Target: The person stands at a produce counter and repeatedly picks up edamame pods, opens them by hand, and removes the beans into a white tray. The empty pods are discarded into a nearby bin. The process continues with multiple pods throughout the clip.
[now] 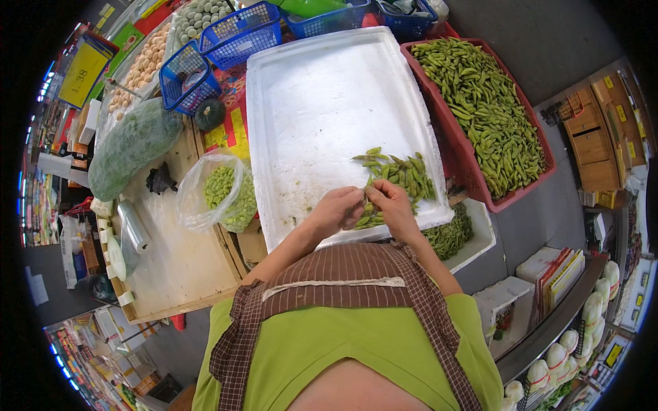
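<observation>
My left hand [339,208] and my right hand [393,203] meet above the near right part of a white foam tray [334,103]. Between their fingertips they hold one green soybean pod [369,182], mostly covered by the fingers. Around and beneath my right hand lies a loose pile of soybean pods [411,177]. To the left of the tray, an open clear plastic bag [208,200] contains shelled green beans [234,198]. At the right, a red plastic crate [462,159] is heaped with more soybean pods [483,113].
Blue plastic baskets [241,36] line the far side. A large winter melon [133,146] and a roll of plastic film [134,228] rest on the wooden table [180,262] at left. Below the tray's right edge, a foam box [480,236] holds empty-looking green pods or trimmings [450,234].
</observation>
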Available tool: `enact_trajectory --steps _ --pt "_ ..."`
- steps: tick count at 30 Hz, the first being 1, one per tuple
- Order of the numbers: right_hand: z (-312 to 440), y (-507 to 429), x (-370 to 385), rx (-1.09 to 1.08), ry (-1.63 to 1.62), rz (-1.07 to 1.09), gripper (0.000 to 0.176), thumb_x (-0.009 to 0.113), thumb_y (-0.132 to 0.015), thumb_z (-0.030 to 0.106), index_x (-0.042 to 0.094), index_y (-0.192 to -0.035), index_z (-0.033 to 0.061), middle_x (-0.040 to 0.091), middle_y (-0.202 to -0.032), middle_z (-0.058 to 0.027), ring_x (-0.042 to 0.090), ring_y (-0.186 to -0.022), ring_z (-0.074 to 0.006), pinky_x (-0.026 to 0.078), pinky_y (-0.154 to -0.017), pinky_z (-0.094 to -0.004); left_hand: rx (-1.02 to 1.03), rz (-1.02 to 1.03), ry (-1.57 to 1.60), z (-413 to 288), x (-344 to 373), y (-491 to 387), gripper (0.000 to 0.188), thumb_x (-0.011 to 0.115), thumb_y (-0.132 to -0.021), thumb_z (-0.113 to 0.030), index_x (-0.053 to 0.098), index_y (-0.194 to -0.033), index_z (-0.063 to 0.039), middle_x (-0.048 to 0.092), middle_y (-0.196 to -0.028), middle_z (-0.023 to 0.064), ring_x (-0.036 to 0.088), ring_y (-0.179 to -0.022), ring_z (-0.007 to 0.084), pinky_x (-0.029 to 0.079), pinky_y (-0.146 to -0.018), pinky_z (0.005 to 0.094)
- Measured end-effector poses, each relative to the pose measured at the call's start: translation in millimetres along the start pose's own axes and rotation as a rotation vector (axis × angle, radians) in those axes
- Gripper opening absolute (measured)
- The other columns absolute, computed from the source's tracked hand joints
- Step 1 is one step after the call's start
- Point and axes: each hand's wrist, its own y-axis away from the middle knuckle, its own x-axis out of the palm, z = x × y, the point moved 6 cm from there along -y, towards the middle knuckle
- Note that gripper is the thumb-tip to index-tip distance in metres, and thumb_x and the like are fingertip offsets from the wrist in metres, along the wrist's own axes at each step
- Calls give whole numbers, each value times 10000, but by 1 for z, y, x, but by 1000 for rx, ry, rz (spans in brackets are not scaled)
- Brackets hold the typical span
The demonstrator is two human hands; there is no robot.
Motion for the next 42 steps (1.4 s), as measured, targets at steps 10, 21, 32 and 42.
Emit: enact_trajectory --steps 10,21,32,42 --pt "8 73 -137 70 538 -294 250 609 -791 238 584 -814 -11 543 -691 -23 482 -661 -106 404 -623 -251 -74 116 365 8 -11 -29 246 484 -813 -260 493 -685 -50 531 -618 108 392 -404 151 300 -363 262" --pt "41 -7 -86 -505 943 -284 170 546 -815 141 587 -935 29 549 -828 -131 554 -773 -282 436 -698 -343 -184 239 344 44 -26 5 216 437 -855 -226 523 -771 -47 557 -711 92 492 -528 176 400 -447 283" --pt "18 -90 -16 -604 1412 44 169 555 -780 136 551 -905 23 520 -844 -145 546 -787 -317 461 -679 -391 -33 -6 211 53 -63 46 249 442 -911 -228 549 -947 -7 554 -860 83 527 -785 184 432 -736 303" --pt "22 -22 25 -133 145 193 116 593 -827 99 557 -842 -10 581 -743 -20 526 -684 -73 431 -610 -222 143 20 238 1 -15 6 199 430 -936 -260 493 -981 -77 499 -807 30 471 -695 143 382 -608 268"
